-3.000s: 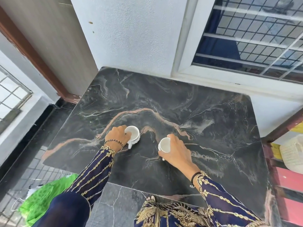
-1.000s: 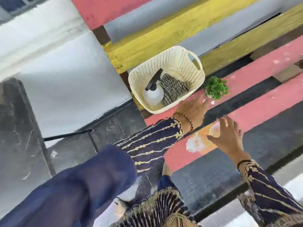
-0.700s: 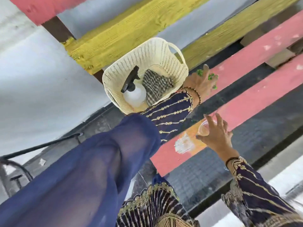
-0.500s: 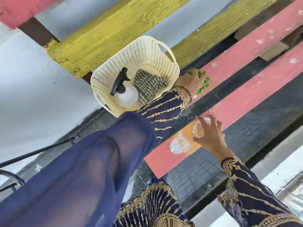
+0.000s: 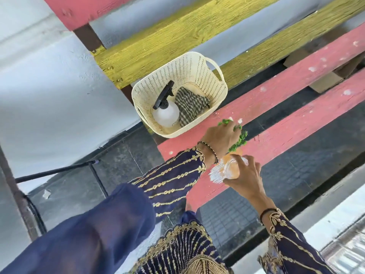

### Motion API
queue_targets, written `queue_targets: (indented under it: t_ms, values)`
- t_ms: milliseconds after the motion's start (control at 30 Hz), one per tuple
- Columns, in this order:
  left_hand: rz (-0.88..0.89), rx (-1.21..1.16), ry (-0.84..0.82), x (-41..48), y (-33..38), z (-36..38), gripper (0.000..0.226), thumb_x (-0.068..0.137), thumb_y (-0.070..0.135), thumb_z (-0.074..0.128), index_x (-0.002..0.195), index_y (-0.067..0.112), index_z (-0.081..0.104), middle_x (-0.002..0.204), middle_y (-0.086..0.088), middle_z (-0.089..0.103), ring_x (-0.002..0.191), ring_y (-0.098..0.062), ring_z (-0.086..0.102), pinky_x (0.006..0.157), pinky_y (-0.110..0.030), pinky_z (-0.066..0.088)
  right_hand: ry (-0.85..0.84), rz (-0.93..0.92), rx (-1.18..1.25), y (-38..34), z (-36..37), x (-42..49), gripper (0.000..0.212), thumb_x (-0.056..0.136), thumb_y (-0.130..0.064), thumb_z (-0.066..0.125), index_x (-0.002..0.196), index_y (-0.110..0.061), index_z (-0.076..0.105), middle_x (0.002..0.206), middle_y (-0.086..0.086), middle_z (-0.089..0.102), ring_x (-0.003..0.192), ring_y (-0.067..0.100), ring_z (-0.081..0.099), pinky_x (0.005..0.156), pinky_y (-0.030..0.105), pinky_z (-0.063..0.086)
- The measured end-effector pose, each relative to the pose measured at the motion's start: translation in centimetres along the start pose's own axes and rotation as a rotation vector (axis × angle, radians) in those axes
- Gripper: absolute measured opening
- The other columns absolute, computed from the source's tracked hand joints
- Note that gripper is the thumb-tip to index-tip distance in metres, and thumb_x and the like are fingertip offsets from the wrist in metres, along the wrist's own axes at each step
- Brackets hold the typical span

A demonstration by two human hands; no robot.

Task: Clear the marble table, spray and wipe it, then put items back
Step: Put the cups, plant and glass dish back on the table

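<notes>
Head view: small green plant [image 5: 240, 138] and clear glass [image 5: 231, 171] at the pink bench slat [image 5: 286, 88], cleared away for cleaning.
My left hand [image 5: 219, 137] curls its fingers over the plant. My right hand [image 5: 247, 179] wraps round the glass just beside it, both low so they land gently. The cream basket [image 5: 197, 74] nearby holds the spray bottle [image 5: 166, 115] and checked cloth [image 5: 189, 104], handy for wiping.

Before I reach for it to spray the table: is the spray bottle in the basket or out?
In: the spray bottle sits inside the cream basket, beside the checked cloth.
</notes>
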State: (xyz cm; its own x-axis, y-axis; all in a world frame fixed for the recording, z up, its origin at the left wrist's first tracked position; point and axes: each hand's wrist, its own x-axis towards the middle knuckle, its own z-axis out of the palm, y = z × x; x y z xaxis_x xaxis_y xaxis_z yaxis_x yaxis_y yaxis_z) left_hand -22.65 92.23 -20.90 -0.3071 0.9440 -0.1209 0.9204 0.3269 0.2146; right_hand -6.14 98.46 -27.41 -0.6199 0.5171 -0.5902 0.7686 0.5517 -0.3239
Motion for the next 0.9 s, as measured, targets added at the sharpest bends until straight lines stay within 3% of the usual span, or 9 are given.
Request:
queue_targets:
  t_ms: [100, 167, 267, 367, 500, 600, 900]
  values:
    - [-0.093, -0.055, -0.005, -7.1, 0.4, -0.9, 0.017, 0.092, 0.004, 0.052, 0.106, 0.004, 0.059, 0.110, -0.014, 0.058, 0.084, -0.029, 0.065, 0.050, -0.033, 0.045, -0.010, -0.059, -0.041, -3.0, 1.2, -3.3, 0.087, 0.070, -0.036, 0.083, 0.146, -0.024, 0.041, 0.148, 0.003, 0.027, 0.133, 0.033, 0.026, 0.094, 0.059, 0.052]
    - [-0.166, -0.095, -0.008, -11.7, 0.3, -2.1, 0.016, 0.090, 0.003, 0.050, 0.102, 0.003, 0.060, 0.105, -0.015, 0.058, 0.082, -0.032, 0.065, 0.052, -0.036, 0.047, -0.009, -0.115, -0.051, -5.3, 2.0, -5.9, 0.082, 0.072, -0.036, 0.082, 0.144, -0.022, 0.044, 0.146, 0.003, 0.028, 0.132, 0.032, 0.026, 0.095, 0.058, 0.052]
    - [-0.310, -0.100, 0.032, -19.2, -0.4, -4.6, 0.022, 0.092, 0.008, 0.046, 0.110, 0.007, 0.059, 0.110, -0.010, 0.058, 0.094, -0.029, 0.065, 0.065, -0.040, 0.057, -0.001, -0.213, -0.062, -9.3, 2.9, -10.3, 0.077, 0.071, -0.037, 0.081, 0.139, -0.021, 0.049, 0.144, 0.004, 0.032, 0.132, 0.034, 0.029, 0.100, 0.053, 0.049]
    - [-0.369, -0.039, 0.028, -26.9, -0.7, -7.8, 0.027, 0.097, 0.012, 0.039, 0.120, 0.008, 0.054, 0.126, -0.007, 0.052, 0.119, -0.026, 0.055, 0.090, -0.042, 0.053, 0.014, -0.310, -0.054, -13.5, 3.6, -15.2, 0.080, 0.068, -0.039, 0.082, 0.139, -0.027, 0.048, 0.137, 0.005, 0.036, 0.128, 0.034, 0.035, 0.097, 0.044, 0.045]
    - [-0.593, -0.036, 0.173, -38.7, -0.6, -14.0, 0.029, 0.094, 0.017, 0.046, 0.121, 0.016, 0.054, 0.124, -0.005, 0.052, 0.098, -0.030, 0.066, 0.074, -0.038, 0.054, 0.050, -0.496, -0.113, -20.1, 4.9, -22.3, 0.092, 0.070, -0.044, 0.081, 0.151, -0.032, 0.038, 0.143, 0.006, 0.034, 0.132, 0.036, 0.032, 0.104, 0.047, 0.044]
    - [-0.681, -0.041, 0.229, -45.9, -0.7, -17.2, 0.029, 0.093, 0.021, 0.048, 0.121, 0.017, 0.055, 0.121, -0.004, 0.053, 0.096, -0.030, 0.066, 0.075, -0.038, 0.053, 0.034, -0.585, -0.154, -25.0, 5.7, -26.8, 0.094, 0.072, -0.047, 0.082, 0.153, -0.032, 0.037, 0.147, 0.006, 0.034, 0.138, 0.036, 0.029, 0.112, 0.050, 0.040]
    - [-1.028, -0.108, 0.417, -63.8, -3.8, -21.4, 0.036, 0.088, 0.020, 0.051, 0.124, 0.017, 0.055, 0.125, -0.006, 0.051, 0.101, -0.037, 0.063, 0.081, -0.041, 0.051, -0.042, -0.887, -0.254, -39.2, 10.8, -38.1, 0.089, 0.072, -0.045, 0.081, 0.151, -0.036, 0.041, 0.146, 0.003, 0.038, 0.137, 0.031, 0.032, 0.112, 0.045, 0.040]
